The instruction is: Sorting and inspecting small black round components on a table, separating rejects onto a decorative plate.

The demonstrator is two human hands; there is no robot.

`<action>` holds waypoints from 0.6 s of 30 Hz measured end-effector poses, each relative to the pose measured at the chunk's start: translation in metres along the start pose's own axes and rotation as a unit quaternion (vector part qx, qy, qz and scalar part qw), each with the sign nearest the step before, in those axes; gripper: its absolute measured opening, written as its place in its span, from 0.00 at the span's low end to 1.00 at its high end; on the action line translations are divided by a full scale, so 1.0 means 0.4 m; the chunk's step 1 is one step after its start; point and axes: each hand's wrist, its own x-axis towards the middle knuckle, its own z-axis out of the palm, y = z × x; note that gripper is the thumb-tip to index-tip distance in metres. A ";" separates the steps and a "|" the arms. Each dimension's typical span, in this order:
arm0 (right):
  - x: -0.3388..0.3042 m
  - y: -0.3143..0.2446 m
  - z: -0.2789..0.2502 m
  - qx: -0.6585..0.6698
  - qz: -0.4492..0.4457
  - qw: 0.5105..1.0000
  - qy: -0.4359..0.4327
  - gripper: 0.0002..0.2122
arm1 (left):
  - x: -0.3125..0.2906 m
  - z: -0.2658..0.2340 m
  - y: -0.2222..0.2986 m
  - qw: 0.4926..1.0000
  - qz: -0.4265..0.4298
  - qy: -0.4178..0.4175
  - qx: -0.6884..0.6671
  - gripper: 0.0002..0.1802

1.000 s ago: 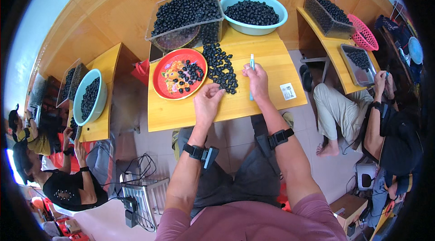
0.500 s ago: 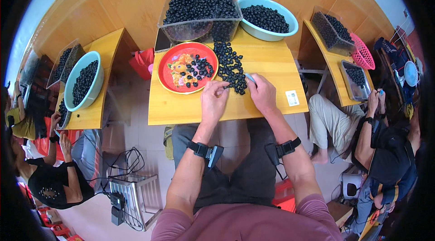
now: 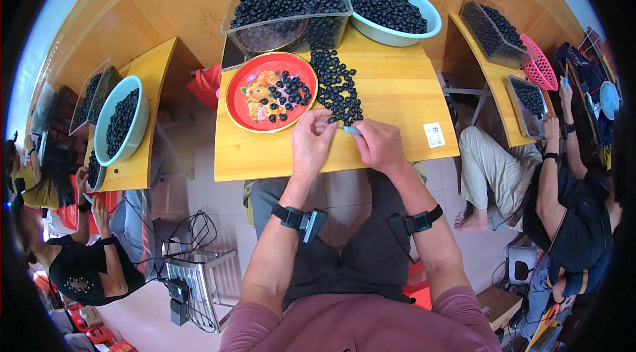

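Note:
My left hand point(image 3: 313, 143) is closed, pinching a small black bead between thumb and fingertips at the near end of a strip of loose black beads point(image 3: 340, 92). Closed around a slim light-blue tool point(image 3: 352, 130), my right hand point(image 3: 383, 147) is just to the right. The tool's tip points toward the left fingertips, but its kind is too small to make out. Beyond the left hand stands a round red tray point(image 3: 248, 113) with a floral picture and several black beads on it.
A clear plastic bin point(image 3: 285, 27) heaped with black beads stands at the table's back, beside a pale-blue basin point(image 3: 430, 17) of more. A white label point(image 3: 434, 135) is on the yellow table point(image 3: 397, 94). People work at tables on both sides; cables point(image 3: 199, 229) lie at lower left.
My right hand has turned the blue tool from pointing up and away to pointing left, close to the left fingertips. The left hand stays near the same spot.

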 end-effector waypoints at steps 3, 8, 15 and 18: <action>0.006 -0.002 0.000 0.007 -0.004 1.000 -0.027 0.06 | 0.000 0.001 0.003 1.000 -0.004 -0.001 -0.021 0.16; 0.017 0.000 0.011 -0.005 -0.003 1.000 0.003 0.06 | -0.002 -0.006 0.000 1.000 -0.018 0.000 0.018 0.12; 0.005 -0.016 0.003 -0.059 0.023 0.997 0.047 0.05 | -0.003 -0.001 0.002 0.999 0.042 0.010 0.006 0.07; 0.001 -0.018 0.010 -0.101 0.019 0.994 0.045 0.05 | -0.006 -0.002 -0.002 0.999 0.037 -0.004 0.027 0.09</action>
